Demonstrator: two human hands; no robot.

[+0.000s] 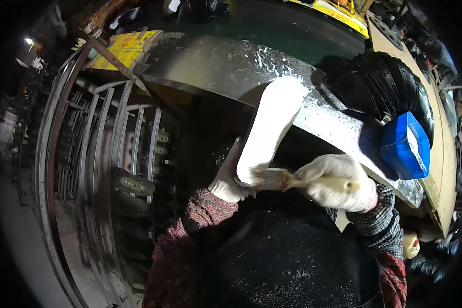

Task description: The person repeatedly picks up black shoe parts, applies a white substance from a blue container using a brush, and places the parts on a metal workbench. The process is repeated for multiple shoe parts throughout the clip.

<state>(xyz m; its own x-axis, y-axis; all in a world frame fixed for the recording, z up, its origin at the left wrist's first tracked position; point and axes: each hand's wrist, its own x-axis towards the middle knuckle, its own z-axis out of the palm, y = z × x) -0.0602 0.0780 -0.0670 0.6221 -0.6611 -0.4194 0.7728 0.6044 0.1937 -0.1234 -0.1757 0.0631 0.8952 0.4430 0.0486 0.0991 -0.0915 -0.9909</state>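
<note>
My gloved left hand grips a shoe sole by its near end and left edge; most of the fingers are out of sight beneath it. The sole's upward face is bright white, and its far end lies over the bench edge. In my gloved right hand is a flat paintbrush with a wooden handle, its bristles against the near end of the sole. An open blue plastic container, with white smears inside, stands to the right of that hand.
A dark bench with white splashes runs across in front of me. Ribbed black pieces are piled behind the blue container. At left stands a metal rack with soles on it. Yellow cardboard lies at the bench's left end.
</note>
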